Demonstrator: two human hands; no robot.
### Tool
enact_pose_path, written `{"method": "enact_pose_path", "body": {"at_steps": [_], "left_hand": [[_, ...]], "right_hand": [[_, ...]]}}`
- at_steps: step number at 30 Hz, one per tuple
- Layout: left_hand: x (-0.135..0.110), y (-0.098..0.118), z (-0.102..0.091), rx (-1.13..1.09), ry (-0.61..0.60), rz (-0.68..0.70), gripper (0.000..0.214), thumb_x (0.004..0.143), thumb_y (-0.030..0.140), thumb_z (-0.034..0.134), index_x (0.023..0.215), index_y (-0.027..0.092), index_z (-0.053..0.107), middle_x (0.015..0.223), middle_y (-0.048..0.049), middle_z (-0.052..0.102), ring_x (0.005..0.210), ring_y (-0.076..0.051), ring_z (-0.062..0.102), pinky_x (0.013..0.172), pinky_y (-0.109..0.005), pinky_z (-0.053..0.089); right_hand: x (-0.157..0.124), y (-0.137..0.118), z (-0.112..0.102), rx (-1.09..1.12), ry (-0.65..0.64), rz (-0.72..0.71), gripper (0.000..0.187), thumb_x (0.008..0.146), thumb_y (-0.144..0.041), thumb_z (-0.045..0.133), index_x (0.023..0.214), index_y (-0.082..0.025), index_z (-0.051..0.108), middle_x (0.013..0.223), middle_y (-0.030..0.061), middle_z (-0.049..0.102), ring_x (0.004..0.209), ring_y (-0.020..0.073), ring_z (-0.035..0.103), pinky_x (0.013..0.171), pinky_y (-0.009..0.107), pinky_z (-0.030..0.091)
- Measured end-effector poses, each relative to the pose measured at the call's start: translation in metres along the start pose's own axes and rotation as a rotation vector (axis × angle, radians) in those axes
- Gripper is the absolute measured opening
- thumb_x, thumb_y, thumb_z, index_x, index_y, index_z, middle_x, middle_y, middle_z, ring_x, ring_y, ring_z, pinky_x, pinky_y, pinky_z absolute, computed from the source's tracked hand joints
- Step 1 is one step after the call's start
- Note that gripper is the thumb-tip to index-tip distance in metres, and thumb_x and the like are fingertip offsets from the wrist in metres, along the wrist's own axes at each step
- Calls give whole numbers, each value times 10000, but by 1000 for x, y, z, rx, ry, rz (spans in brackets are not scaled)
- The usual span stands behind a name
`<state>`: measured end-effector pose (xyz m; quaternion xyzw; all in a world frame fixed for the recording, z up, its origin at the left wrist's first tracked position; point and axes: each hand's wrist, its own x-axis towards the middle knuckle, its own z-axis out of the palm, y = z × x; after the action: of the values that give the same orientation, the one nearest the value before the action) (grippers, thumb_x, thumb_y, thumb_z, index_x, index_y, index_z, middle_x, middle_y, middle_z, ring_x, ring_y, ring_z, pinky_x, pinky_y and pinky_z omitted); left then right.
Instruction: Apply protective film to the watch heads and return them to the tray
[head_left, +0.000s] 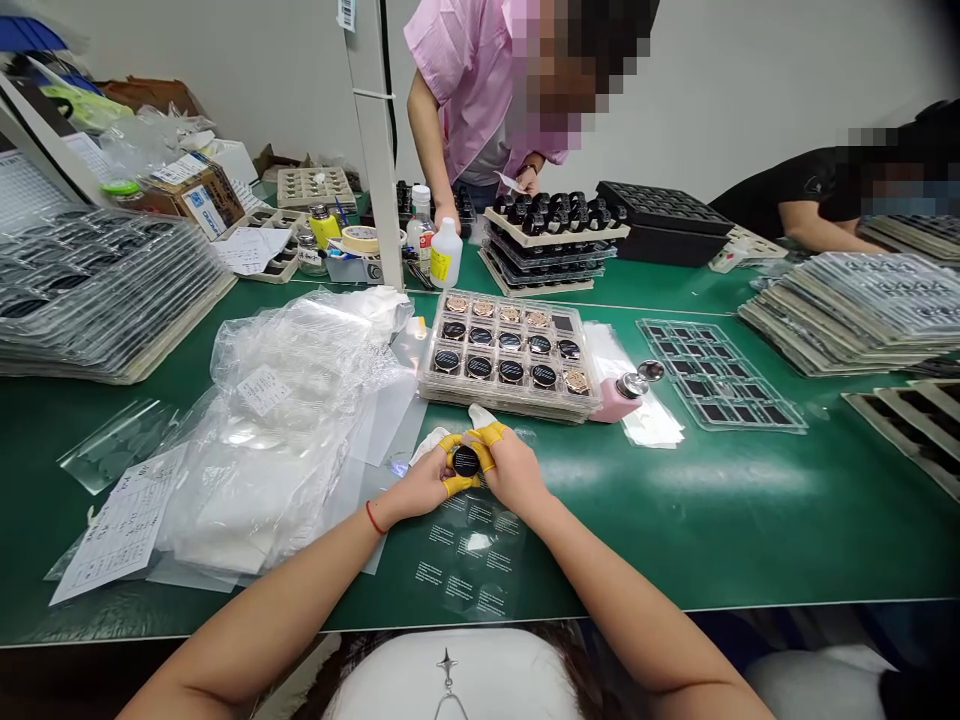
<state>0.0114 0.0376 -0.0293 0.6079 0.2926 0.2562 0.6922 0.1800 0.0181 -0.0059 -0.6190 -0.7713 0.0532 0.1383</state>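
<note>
Just in front of the clear plastic compartment tray (510,352), a round black disc (466,461) is held above the green tabletop (712,525) between the left hand (420,487) and the right hand (514,472). The disc is pinched at its rim from both sides by the fingers (487,434), which are closed on it and sheathed in yellow finger cots. A red string bracelet (373,517) is worn on the left wrist. A transparent film sheet (472,560) printed with small labels is laid beneath the hands.

The tray is filled with rows of round pieces, some black-faced and some rimmed or backed in gold tones. Left of the tray, a heap of plastic bags (289,420) is piled, with a printed paper sheet (120,525) at its edge. Just right of the tray, a pink dispensing bottle (619,398) is laid on its side, and a grid tray with dark cells (720,375) is placed beyond it. Stacks of flat trays (97,290) are seen farther left, and more (847,310) farther right.

Behind the tray, a white squeeze bottle (446,255) is touched by a co-worker's hand (448,214), below a pink shirt (465,90). Another co-worker's black sleeve (817,195) is seen farther right.
</note>
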Motion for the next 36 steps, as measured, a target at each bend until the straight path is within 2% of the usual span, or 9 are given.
{"method": "enact_pose_path", "body": {"at_steps": [4,7,10,15,20,26,30,33,36], "left_hand": [[0,3,1,-7,9,-10,499,765,277,671,1194,226,420,1031,-26,574,892,-166,576,796,-306,469],[-1,6,2,17,20,-10,471,757,278,679,1161,217,444,986,-20,575,865,-158,574,777,-295,466],[-2,9,4,6,26,-30,433,755,287,679,1116,202,455,975,-19,564,835,-145,577,761,-282,462],[-3,16,6,-34,5,-57,435,757,325,677,1101,182,451,865,0,545,762,-122,560,724,-258,456],[-2,8,2,-25,-12,-59,467,741,298,692,1123,194,446,943,-17,552,781,-129,566,717,-255,455],[-4,7,3,30,5,-6,422,755,311,679,1107,201,473,941,-14,555,799,-135,555,724,-262,453],[-4,11,5,6,2,-27,468,733,336,697,1119,195,472,900,-10,560,779,-142,560,728,-281,462],[-3,9,4,-7,6,-19,465,722,329,704,1105,190,479,901,-13,560,775,-145,559,725,-285,462],[-3,4,3,12,7,8,450,727,305,697,1101,193,474,935,-23,557,800,-154,561,734,-289,463]], "right_hand": [[0,4,-13,73,4,-50,258,804,-70,413,948,-189,592,874,65,592,813,189,492,642,274,366],[-9,-1,-18,12,17,-134,325,773,-23,426,993,-189,599,890,66,588,820,201,454,663,294,346],[-23,-7,-14,-88,56,-143,307,774,-17,454,965,-189,623,863,69,590,789,208,422,651,307,317],[-42,-14,-2,-113,130,-163,277,785,-25,474,919,-209,633,863,61,594,780,206,405,638,308,294],[-54,-21,-1,-108,156,-181,254,806,-43,471,901,-203,643,844,64,598,775,207,405,636,316,298],[-47,-13,-14,175,161,-84,262,864,-128,452,1037,-220,624,895,60,593,832,199,443,703,307,369],[-38,-14,-10,45,202,-107,287,809,-65,475,996,-203,643,909,72,594,864,217,437,733,329,361],[-44,-22,0,-56,214,-152,252,817,-74,485,937,-212,659,868,68,595,831,211,440,714,328,348],[-53,-24,2,7,225,-145,251,845,-100,470,943,-230,661,860,59,600,818,203,453,703,326,359]]}}
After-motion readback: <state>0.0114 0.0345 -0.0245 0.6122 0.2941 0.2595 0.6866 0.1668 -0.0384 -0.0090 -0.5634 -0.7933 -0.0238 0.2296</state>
